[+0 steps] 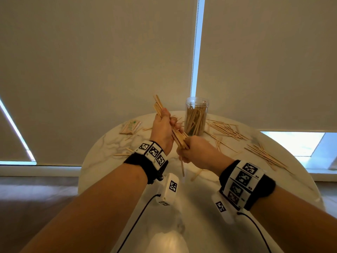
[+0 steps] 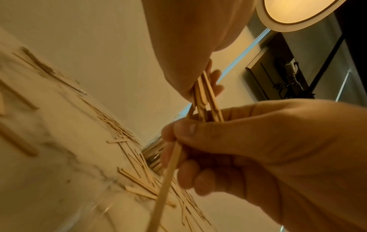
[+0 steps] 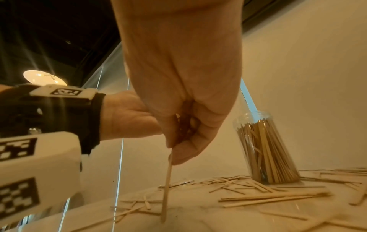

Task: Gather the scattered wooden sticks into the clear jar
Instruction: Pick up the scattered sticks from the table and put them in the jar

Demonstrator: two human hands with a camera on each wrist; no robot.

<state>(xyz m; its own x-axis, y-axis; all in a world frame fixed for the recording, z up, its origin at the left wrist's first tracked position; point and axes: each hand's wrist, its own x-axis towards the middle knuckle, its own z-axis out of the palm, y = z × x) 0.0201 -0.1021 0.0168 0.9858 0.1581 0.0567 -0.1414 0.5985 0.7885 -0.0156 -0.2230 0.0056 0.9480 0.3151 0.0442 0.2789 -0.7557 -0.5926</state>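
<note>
A clear jar (image 1: 196, 117) partly filled with upright wooden sticks stands at the back of the round marble table (image 1: 109, 143). Above the table my left hand (image 1: 168, 121) grips a bundle of sticks (image 1: 159, 106) that slants from upper left to lower right. My right hand (image 1: 184, 150) closes around the bundle's lower end, and a single stick (image 1: 182, 167) hangs down from its fingers. In the right wrist view that stick (image 3: 166, 188) reaches down to the tabletop, with the jar (image 3: 266, 150) behind to the right. Scattered sticks (image 1: 226, 129) lie on the table.
More loose sticks (image 1: 268, 157) spread over the table's right side, and a few lie on the left. A small wrapped pack of sticks (image 1: 130, 127) sits at the back left. Window blinds hang just behind the table. The floor lies beyond its left edge.
</note>
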